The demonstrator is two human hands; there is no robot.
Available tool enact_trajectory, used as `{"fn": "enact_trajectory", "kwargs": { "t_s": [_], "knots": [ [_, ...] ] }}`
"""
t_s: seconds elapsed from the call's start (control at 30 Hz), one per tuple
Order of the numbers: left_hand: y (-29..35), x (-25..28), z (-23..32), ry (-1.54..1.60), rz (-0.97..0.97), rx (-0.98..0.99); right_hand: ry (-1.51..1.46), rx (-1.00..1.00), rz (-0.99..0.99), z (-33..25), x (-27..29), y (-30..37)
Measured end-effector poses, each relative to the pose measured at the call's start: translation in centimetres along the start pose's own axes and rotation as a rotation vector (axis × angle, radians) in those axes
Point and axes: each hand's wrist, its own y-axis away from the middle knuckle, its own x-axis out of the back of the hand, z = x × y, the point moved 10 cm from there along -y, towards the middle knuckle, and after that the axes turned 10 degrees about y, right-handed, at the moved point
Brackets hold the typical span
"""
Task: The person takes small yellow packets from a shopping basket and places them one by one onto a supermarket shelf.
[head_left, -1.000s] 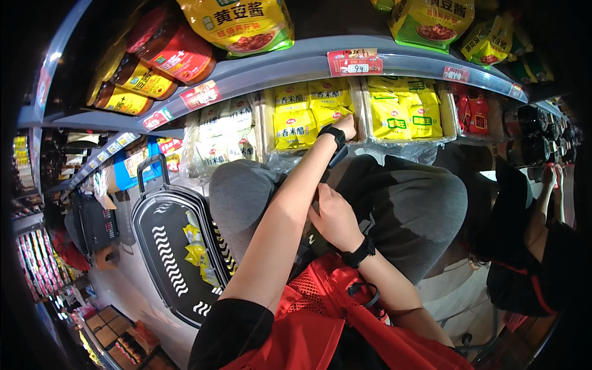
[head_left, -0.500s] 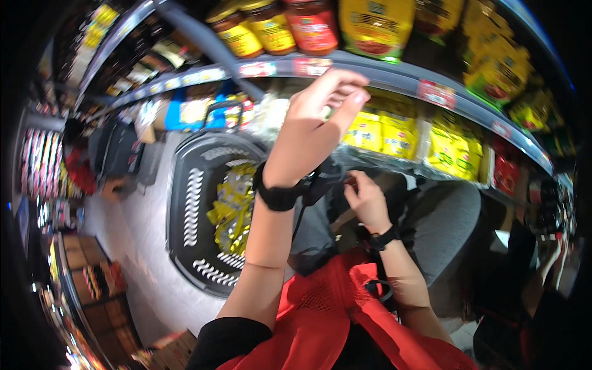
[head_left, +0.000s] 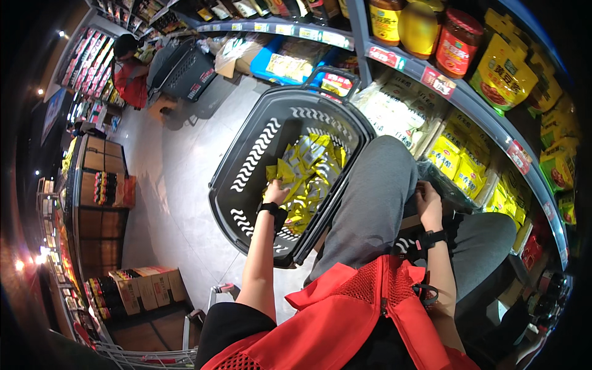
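At upper left, one person in red (head_left: 131,83) is partly hidden behind a dark basket (head_left: 184,71). Your black basket (head_left: 231,206) stands nearer, your grey knee (head_left: 390,176) overlapping its right edge. Inside, toward that edge, yellow packets (head_left: 311,166) lie heaped, too tangled to count. Your left hand (head_left: 276,193) touches the heap's left side; I cannot tell whether it grips one. Your right hand (head_left: 427,200) rests beside the knee, fingertips hidden, its hold unclear. Three jars (head_left: 458,46) front the shelf (head_left: 478,102), one label blurred.
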Motion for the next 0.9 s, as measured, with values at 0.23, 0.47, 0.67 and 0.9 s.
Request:
{"fn": "enact_trajectory", "kwargs": {
  "t_s": [0.23, 0.47, 0.67, 0.9],
  "knots": [
    [4.9, -8.7, -1.3, -0.475, -0.469, 0.110, 0.048, -0.069, -0.115, 1.0, -1.6, -0.1],
    [3.7, -8.5, -1.9, -0.617, -0.170, 0.028, 0.015, -0.063, -0.162, 1.1, -2.0, 0.2],
    [3.0, -7.9, 0.5, -0.606, -0.182, -0.064, 0.006, -0.062, -0.120, 2.0, -0.9, 0.1],
    [3.3, 2.7, 10.4, 0.262, 0.258, -0.106, -0.072, -0.077, -0.030, 1.2, 1.5, 0.0]
  ]
}}
